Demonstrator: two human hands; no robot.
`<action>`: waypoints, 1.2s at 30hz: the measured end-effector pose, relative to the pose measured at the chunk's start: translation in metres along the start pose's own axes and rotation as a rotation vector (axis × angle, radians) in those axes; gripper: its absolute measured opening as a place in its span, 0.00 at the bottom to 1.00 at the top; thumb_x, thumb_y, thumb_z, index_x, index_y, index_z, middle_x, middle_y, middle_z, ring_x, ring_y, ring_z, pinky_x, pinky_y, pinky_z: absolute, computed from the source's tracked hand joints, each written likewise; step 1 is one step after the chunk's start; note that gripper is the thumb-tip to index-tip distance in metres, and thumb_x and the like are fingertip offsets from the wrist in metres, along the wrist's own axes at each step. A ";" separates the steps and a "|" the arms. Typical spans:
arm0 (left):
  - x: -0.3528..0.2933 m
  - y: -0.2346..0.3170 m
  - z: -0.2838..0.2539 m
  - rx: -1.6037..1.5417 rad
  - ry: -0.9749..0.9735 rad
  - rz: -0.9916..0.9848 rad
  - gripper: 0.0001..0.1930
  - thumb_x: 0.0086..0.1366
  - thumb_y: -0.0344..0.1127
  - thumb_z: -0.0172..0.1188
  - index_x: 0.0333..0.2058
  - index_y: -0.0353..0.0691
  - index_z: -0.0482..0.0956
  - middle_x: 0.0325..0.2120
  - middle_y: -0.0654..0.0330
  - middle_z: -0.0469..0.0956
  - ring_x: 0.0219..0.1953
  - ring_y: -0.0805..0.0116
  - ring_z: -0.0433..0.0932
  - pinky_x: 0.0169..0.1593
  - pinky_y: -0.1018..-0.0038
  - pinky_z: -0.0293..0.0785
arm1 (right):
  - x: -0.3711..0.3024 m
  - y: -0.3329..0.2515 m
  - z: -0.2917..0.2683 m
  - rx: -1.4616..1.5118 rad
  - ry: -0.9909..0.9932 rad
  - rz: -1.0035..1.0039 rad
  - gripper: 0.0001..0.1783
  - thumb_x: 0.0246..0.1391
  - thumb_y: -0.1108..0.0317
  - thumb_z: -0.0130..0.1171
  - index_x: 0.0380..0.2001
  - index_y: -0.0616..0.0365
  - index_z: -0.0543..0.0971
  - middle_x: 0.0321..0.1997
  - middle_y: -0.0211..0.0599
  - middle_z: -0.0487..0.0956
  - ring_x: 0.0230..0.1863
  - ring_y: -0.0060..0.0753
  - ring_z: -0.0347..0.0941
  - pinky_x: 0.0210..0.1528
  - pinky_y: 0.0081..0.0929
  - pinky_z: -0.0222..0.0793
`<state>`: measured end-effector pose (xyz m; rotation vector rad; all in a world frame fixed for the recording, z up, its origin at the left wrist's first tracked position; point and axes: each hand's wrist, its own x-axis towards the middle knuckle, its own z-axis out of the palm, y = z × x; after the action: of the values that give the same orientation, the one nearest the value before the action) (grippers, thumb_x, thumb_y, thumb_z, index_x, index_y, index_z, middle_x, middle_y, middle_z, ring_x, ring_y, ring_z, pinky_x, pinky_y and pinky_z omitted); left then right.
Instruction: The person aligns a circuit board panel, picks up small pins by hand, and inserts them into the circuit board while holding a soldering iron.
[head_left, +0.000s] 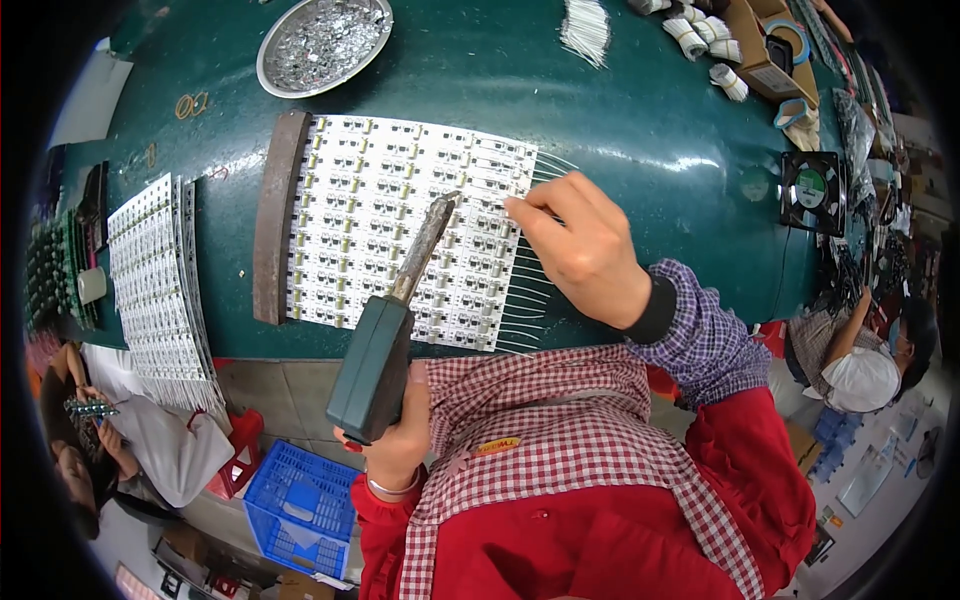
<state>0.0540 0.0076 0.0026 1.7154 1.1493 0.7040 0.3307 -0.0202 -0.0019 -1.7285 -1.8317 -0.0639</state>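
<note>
- Left hand (395,440) grips the soldering iron (390,330), tip slanting up-right onto the white circuit panel (380,200).
- Right hand (580,245) pinches a thin wire (535,215) at the panel's right edge, just right of the tip.

We see an electronics assembly workshop. A dark green bench (640,130) carries a white panel of small circuit boards (400,230) with thin wire leads along its edge, a second stack of such panels (150,270) at the left, and a round metal dish of silvery solder scraps (322,42). A green-handled soldering iron (385,340), a small black cooling fan (812,192) and seated co-workers nearby confirm the setting.
</note>
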 end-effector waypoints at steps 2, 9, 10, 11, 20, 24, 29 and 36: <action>0.002 0.001 0.001 0.046 0.029 0.072 0.20 0.63 0.23 0.67 0.53 0.28 0.78 0.45 0.53 0.83 0.40 0.68 0.82 0.43 0.73 0.78 | 0.000 -0.004 -0.005 -0.017 0.007 0.016 0.19 0.38 0.84 0.66 0.39 0.66 0.83 0.32 0.39 0.77 0.32 0.37 0.75 0.30 0.31 0.72; 0.006 0.006 0.008 -0.031 0.145 0.053 0.13 0.57 0.25 0.72 0.40 0.27 0.84 0.34 0.52 0.86 0.31 0.65 0.86 0.34 0.74 0.79 | 0.005 -0.008 0.009 0.030 0.074 -0.026 0.19 0.38 0.84 0.67 0.39 0.66 0.82 0.32 0.39 0.77 0.31 0.37 0.74 0.30 0.31 0.71; 0.006 0.005 0.008 -0.025 0.136 0.050 0.12 0.57 0.25 0.72 0.40 0.27 0.84 0.34 0.53 0.86 0.30 0.66 0.85 0.33 0.74 0.78 | 0.004 -0.007 0.013 0.030 0.067 -0.026 0.19 0.38 0.84 0.66 0.39 0.66 0.82 0.32 0.39 0.77 0.32 0.37 0.74 0.31 0.31 0.72; 0.005 0.004 0.008 -0.020 0.127 0.047 0.12 0.57 0.25 0.72 0.39 0.28 0.84 0.33 0.53 0.86 0.29 0.67 0.85 0.32 0.74 0.77 | 0.003 -0.005 0.016 0.029 0.068 -0.026 0.19 0.38 0.84 0.66 0.39 0.66 0.82 0.32 0.39 0.77 0.32 0.37 0.74 0.31 0.31 0.72; 0.007 0.002 0.010 -0.016 0.138 0.055 0.09 0.56 0.27 0.72 0.35 0.30 0.85 0.27 0.56 0.84 0.23 0.68 0.82 0.27 0.74 0.73 | 0.002 -0.005 0.024 0.014 0.058 -0.024 0.18 0.38 0.84 0.65 0.39 0.66 0.82 0.32 0.38 0.76 0.32 0.38 0.73 0.32 0.31 0.72; 0.009 0.004 0.010 -0.026 0.120 0.050 0.08 0.56 0.27 0.72 0.34 0.30 0.85 0.26 0.55 0.84 0.22 0.68 0.81 0.26 0.73 0.73 | 0.003 -0.007 0.023 -0.010 0.045 -0.025 0.18 0.38 0.83 0.65 0.38 0.66 0.82 0.32 0.38 0.76 0.32 0.37 0.73 0.32 0.31 0.72; 0.012 0.008 0.010 -0.033 0.106 0.051 0.08 0.58 0.28 0.71 0.35 0.30 0.84 0.24 0.57 0.82 0.21 0.68 0.79 0.25 0.74 0.72 | 0.004 -0.008 0.023 -0.033 0.031 -0.022 0.17 0.38 0.81 0.64 0.38 0.65 0.81 0.32 0.38 0.76 0.33 0.37 0.73 0.32 0.31 0.72; 0.010 0.009 0.009 -0.056 0.076 0.023 0.09 0.59 0.28 0.71 0.37 0.30 0.84 0.26 0.57 0.83 0.22 0.70 0.79 0.27 0.74 0.73 | 0.005 -0.010 0.023 -0.069 0.026 -0.016 0.16 0.39 0.80 0.64 0.37 0.65 0.81 0.32 0.37 0.76 0.33 0.37 0.73 0.33 0.31 0.72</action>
<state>0.0691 0.0120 0.0072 1.6698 1.1528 0.8138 0.3128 -0.0068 -0.0145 -1.7517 -1.8446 -0.1566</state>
